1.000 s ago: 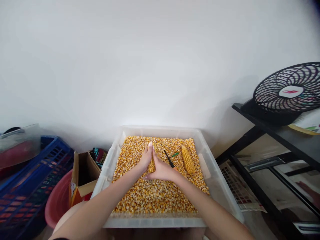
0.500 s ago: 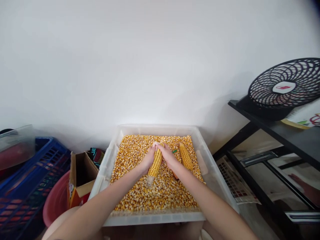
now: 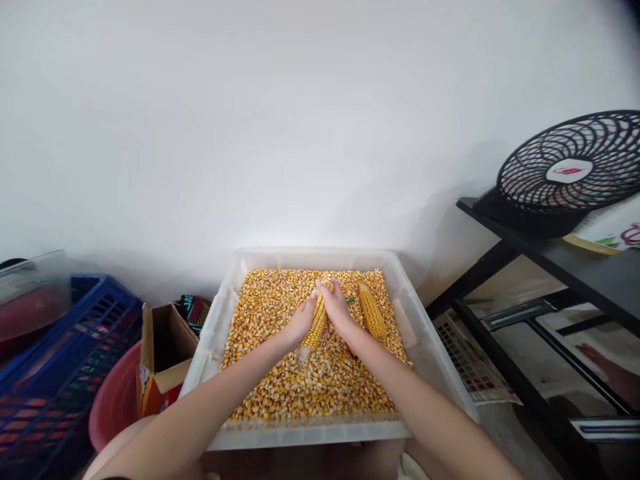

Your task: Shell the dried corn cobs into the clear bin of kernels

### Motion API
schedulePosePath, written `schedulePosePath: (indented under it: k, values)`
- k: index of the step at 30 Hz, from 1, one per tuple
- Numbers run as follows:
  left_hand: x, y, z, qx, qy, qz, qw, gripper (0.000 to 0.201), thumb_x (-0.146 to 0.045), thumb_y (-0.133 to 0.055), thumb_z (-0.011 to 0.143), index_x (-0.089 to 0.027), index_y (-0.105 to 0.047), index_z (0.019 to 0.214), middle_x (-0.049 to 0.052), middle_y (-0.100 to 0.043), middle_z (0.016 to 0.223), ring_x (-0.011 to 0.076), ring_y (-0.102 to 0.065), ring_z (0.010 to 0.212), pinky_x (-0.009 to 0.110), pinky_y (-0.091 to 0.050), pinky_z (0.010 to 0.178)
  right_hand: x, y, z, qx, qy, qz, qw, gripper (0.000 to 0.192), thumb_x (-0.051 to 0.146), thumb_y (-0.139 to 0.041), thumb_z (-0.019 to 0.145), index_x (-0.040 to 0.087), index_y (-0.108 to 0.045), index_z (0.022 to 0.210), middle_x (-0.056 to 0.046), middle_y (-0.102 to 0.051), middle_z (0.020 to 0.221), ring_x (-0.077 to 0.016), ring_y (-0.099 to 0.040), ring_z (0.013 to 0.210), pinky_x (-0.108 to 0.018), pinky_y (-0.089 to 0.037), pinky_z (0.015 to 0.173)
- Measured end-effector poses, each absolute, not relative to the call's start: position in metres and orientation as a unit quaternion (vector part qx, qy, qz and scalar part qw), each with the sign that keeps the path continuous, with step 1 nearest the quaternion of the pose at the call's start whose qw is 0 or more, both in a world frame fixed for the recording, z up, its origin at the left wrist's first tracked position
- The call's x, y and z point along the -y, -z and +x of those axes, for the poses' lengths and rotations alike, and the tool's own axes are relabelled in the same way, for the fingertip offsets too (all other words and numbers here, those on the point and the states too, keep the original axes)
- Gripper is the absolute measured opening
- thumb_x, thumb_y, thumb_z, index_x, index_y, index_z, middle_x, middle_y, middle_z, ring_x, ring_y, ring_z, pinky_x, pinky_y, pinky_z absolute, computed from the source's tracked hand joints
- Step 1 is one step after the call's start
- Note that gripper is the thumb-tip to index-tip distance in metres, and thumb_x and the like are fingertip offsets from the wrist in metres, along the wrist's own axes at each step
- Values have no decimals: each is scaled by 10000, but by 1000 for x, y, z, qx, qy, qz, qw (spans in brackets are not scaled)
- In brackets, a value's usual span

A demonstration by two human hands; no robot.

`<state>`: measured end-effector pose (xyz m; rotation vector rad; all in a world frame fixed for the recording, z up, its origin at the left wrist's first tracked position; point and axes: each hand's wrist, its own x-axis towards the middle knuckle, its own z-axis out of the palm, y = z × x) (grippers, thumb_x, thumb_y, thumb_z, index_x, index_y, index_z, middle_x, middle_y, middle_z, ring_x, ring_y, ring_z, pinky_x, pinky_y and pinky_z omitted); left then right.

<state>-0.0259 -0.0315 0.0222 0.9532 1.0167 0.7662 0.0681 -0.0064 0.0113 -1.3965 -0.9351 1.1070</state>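
Head view: a blue crate (image 3: 45, 373) is standing at far left.
Red basin (image 3: 106, 410): is sitting partly behind the cardboard box (image 3: 175, 375), which is standing open-topped.
Clear tub (image 3: 295, 438): is holding loose corn kernels (image 3: 280, 399).
Left hand (image 3: 301, 323): is gripping the held ear (image 3: 316, 327) from its left side.
Held ear: is slanting between both hands, above the kernels, its pale end pointing towards the person.
Right hand (image 3: 337, 309): is gripping that ear from the right, near its far end.
Second ear (image 3: 371, 312): is lying on the kernels, right of the right hand.
Fan (image 3: 570, 171): is standing on a black rack (image 3: 500, 237).
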Motion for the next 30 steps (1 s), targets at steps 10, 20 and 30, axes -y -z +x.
schedulePosePath:
  k: [10, 20, 30]
  values:
    - [29, -20, -23, -482, -357, 368, 711, 453, -508, -342, 825, -162, -580, 993, 40, -619, 575, 150, -512, 394, 276, -423, 424, 6, -9, 69, 427, -434, -589, 531, 387, 492, -524, 691, 202, -471, 943, -8, -568, 791, -172, -556, 758, -272, -435, 671]
    - [27, -28, -21, -409, -384, 470, 681, 511, -482, -533, 738, -179, -515, 1149, 73, -654, 841, 181, -602, 637, 275, -475, 562, 1, -15, 78, 385, -443, -576, 569, 411, 498, -501, 694, 201, -469, 977, -9, -556, 808, -161, -548, 732, -256, -438, 656]
    - [34, -24, -24, -454, -372, 441, 679, 455, -509, -406, 806, -171, -531, 1084, 19, -597, 632, 128, -520, 475, 251, -448, 472, -1, -6, 76, 393, -425, -589, 565, 398, 473, -522, 674, 195, -487, 957, -11, -566, 835, -160, -537, 771, -257, -423, 692]
